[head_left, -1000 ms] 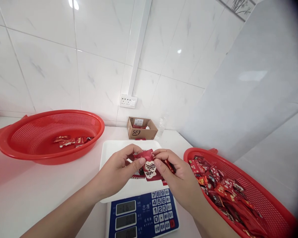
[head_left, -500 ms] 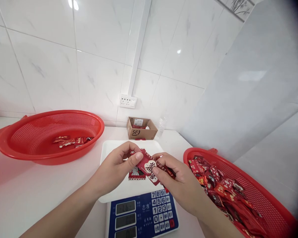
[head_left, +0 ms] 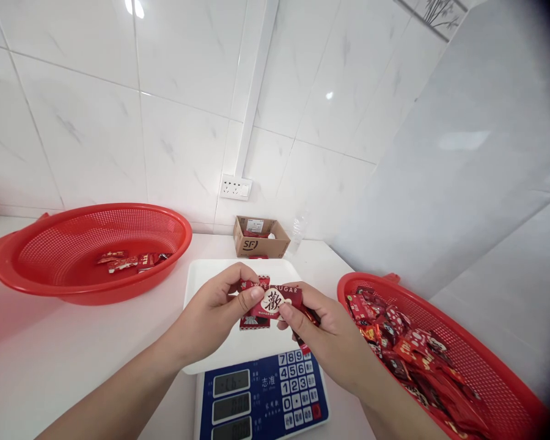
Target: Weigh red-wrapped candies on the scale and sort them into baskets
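Both my hands hold red candy packets over the white tray point(head_left: 200, 287) of a blue-faced digital scale point(head_left: 261, 394). My left hand point(head_left: 215, 315) pinches a red packet point(head_left: 275, 300) printed with a white circle and the words SWEET SUGAR, with another packet point(head_left: 255, 321) behind it. My right hand point(head_left: 323, 330) grips the same front packet from the right and keeps more red packets tucked in its palm. The fingers of both hands are closed.
A red mesh basket point(head_left: 495, 382) full of red candy packets sits at the right. A second red basket point(head_left: 91, 253) at the left holds a few packets. A small cardboard box point(head_left: 260, 238) stands against the tiled wall, under a wall socket point(head_left: 236, 186).
The front packet has turned from upright to lying flat, its lettering now level, and both hands have dropped slightly toward the tray.
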Demonstrator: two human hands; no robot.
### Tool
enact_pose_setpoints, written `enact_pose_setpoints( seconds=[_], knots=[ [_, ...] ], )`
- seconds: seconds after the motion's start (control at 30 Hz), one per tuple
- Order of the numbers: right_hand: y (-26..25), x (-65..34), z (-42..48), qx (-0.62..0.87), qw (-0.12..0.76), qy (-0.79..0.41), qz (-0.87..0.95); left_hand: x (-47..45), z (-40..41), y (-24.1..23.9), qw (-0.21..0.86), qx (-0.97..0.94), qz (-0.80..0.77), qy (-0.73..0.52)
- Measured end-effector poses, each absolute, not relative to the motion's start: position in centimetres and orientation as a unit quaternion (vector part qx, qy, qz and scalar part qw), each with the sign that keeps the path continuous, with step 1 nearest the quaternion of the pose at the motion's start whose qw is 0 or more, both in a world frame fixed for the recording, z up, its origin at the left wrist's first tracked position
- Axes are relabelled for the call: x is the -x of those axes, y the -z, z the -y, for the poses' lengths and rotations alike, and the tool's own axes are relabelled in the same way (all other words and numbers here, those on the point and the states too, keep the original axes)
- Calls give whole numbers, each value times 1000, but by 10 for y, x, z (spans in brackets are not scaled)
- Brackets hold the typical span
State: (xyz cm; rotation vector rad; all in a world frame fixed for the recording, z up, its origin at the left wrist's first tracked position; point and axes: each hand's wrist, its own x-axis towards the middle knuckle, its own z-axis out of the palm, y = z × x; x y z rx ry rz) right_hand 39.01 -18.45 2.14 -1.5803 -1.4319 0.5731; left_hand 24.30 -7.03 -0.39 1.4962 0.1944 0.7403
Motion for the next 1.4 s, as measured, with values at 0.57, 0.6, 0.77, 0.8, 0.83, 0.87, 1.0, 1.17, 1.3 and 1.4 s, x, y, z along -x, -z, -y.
enact_pose_setpoints(
  seconds=[0.57, 0.6, 0.77, 0.8, 0.83, 0.87, 1.0, 1.17, 1.3, 1.4],
  knots=[
    [-15, -411, 189, 675, 493, -189, 515, -239, 65, -4, 675, -592, -115, -425],
    [-13, -415, 188, 684, 480, -195, 514, -238, 65, -5, 676, -589, -110, -429],
    [4, -423, 175, 716, 351, -233, 556, -236, 67, -6, 684, -580, -110, -429],
    [7, -423, 172, 719, 328, -227, 570, -236, 68, -7, 684, -582, -111, -426],
    [11, -422, 170, 721, 310, -218, 580, -236, 69, -7, 684, -585, -110, -422],
    [14, -422, 168, 723, 299, -209, 587, -236, 70, -7, 685, -587, -108, -418],
    [21, -424, 161, 737, 298, -175, 581, -235, 72, -8, 689, -590, -99, -408],
    [24, -432, 158, 745, 346, -148, 551, -235, 71, -7, 686, -595, -102, -406],
    [20, -431, 161, 689, 462, -252, 498, -237, 68, -5, 689, -591, -102, -406],
    [11, -424, 166, 604, 548, -329, 475, -238, 66, -3, 668, -609, -113, -411]
  ],
)
